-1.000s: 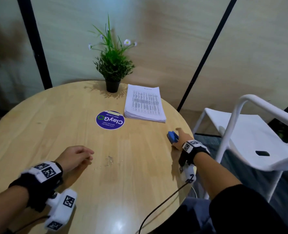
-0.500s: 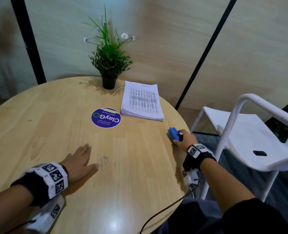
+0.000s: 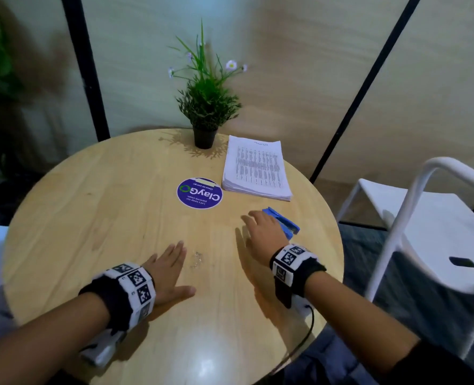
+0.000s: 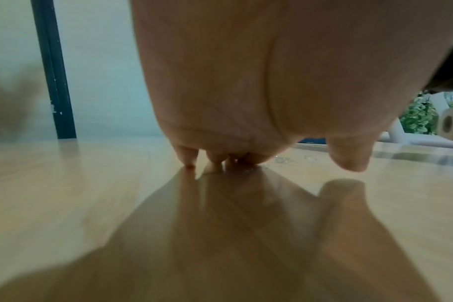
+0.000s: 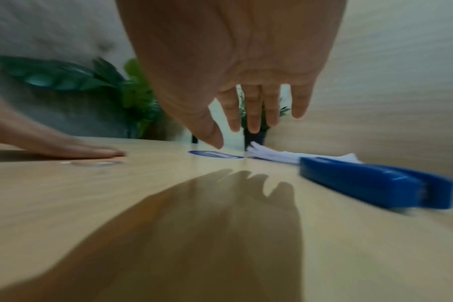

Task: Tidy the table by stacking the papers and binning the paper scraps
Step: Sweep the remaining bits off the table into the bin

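Small clear scraps (image 3: 196, 259) lie on the table (image 3: 91, 195), just right of our left hand's (image 3: 169, 273) fingertips. That flat, spread hand is nearer; our right hand (image 3: 263, 234), fingers apart, empty, hovers farther right beside the stapler (image 3: 283, 222). Stacked papers (image 3: 256, 168) sit well beyond.

Left hand (image 3: 169, 270) lies flat (fingers straight); right hand (image 3: 263, 234) hovers, fingers spread.
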Demonstrator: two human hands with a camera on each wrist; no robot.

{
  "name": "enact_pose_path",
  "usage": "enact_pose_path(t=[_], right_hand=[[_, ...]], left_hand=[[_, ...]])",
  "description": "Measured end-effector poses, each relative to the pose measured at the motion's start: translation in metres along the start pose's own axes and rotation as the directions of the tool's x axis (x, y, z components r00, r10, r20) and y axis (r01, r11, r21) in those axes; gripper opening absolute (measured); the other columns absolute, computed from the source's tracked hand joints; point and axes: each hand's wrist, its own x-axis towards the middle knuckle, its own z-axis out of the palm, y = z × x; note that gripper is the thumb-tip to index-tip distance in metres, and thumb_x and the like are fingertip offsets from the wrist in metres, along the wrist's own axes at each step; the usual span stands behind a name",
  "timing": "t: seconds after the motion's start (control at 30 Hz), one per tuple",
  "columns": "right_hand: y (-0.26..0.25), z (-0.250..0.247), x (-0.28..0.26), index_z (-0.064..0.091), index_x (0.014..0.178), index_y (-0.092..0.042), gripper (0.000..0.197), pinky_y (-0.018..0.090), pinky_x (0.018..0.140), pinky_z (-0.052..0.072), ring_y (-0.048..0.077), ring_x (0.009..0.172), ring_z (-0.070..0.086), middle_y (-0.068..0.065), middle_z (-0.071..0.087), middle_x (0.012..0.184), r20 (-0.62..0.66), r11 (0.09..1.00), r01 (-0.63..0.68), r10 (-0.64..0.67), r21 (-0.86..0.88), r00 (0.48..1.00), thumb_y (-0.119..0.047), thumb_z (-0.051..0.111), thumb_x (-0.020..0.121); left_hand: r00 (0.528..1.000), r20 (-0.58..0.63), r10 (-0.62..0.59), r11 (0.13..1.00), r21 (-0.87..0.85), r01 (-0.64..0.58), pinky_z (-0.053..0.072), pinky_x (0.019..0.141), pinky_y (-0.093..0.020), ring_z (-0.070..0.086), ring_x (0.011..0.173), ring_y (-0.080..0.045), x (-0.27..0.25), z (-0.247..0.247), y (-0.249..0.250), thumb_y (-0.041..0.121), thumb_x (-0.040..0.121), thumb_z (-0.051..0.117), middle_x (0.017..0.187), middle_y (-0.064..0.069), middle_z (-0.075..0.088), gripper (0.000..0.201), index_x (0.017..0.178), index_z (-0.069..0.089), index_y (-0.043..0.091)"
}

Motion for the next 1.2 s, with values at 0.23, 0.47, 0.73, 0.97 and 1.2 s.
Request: enact_pose_path(t=[0.23,0.47,0.73,0.97,1.2], right_hand=[[-0.045,0.020,-0.009,-0.006,0.150,-0.007,0.088,0.045,0.119,0.003,0.027,0.148,-0.007,0.010,-0.011,0.160,0.458,0.985,0.035,0.048,-0.171,0.888,-0.016,0.055,0.087],[-0.047,0.015,0.009,0.002,0.152,-0.011,0.063,0.043,0.119,0.008,0.024,0.149,-0.001,0.006,-0.006,0.161,0.381,0.979,0.197,-0.166,-0.043,0.910,-0.014,0.033,0.097],[0.006,0.021,0.077,-0.004,0.150,-0.002,0.062,0.037,0.120,0.004,0.026,0.149,-0.003,0.013,-0.010,0.160,0.436,0.972,-0.233,0.223,-0.033,0.872,-0.008,0.029,0.098],[-0.013,0.018,0.047,-0.008,0.150,-0.008,0.091,0.040,0.120,0.008,0.024,0.149,-0.005,0.008,-0.013,0.160,0.479,0.999,0.031,-0.015,-0.025,0.878,-0.006,0.056,0.086],[-0.055,0.011,-0.010,0.012,0.152,-0.019,0.065,0.042,0.118,0.023,0.026,0.147,0.014,-0.003,0.006,0.161,0.423,0.926,0.377,-0.336,-0.015,0.842,-0.018,0.044,0.095]], left_hand=[[0.999,-0.031,0.016,0.999,-0.031,-0.017,0.004,0.120,-0.044,-0.013,0.148,-0.021,-0.003,0.009,-0.003,0.095,0.047,-0.002,0.157,-0.009,-0.023,0.137,0.148,-0.015,0.004],[0.998,-0.034,0.051,0.998,-0.029,-0.052,0.002,0.120,-0.042,-0.015,0.148,-0.021,-0.003,0.009,-0.002,0.089,0.055,0.006,0.156,-0.008,-0.025,0.126,0.147,-0.017,0.005],[0.990,-0.043,0.136,0.988,-0.071,-0.138,-0.003,0.119,-0.038,-0.021,0.146,-0.017,0.001,0.014,-0.014,0.089,0.043,0.000,0.154,-0.004,-0.030,0.132,0.146,-0.020,0.008],[0.993,-0.058,0.106,0.991,-0.074,-0.110,-0.004,0.120,-0.038,-0.020,0.146,-0.015,-0.005,0.015,-0.010,0.086,0.062,0.010,0.154,-0.001,-0.030,0.118,0.147,-0.020,0.010],[0.995,-0.097,0.013,0.996,-0.084,-0.021,0.007,0.121,-0.039,-0.010,0.149,-0.023,-0.008,0.007,0.004,0.014,0.099,0.036,0.159,-0.012,-0.017,0.067,0.149,-0.007,0.002]])
